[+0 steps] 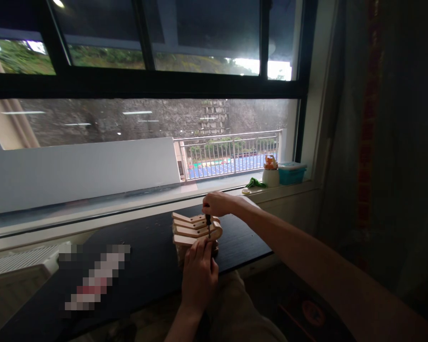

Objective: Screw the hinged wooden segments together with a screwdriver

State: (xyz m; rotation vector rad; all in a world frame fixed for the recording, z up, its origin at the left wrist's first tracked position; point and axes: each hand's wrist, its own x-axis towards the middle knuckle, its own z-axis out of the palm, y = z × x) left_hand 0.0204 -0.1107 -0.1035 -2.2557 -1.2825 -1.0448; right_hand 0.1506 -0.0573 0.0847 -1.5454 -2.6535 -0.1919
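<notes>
Several pale wooden angled pieces [194, 231] with dark holes lie side by side on a block whose sides are partly hidden. My right hand [219, 204] is closed round the dark handle of a screwdriver [209, 223]. The screwdriver stands nearly upright, its shaft reaching down to the right part of the wooden pieces, near a rounded end. On the near side, my left hand [199, 266] has its fingers over the closest wooden piece and its thumb on the right, holding it. The exact contact of the screwdriver tip is too small to tell.
The wooden pieces stand on a dark table [146, 270] beside a window. A blurred-out long object [98, 278] lies on the table's left. On the sill sit a teal box [291, 174], a white pot [270, 177] and a green cloth-like thing [255, 183]. A radiator [17, 270] is at left.
</notes>
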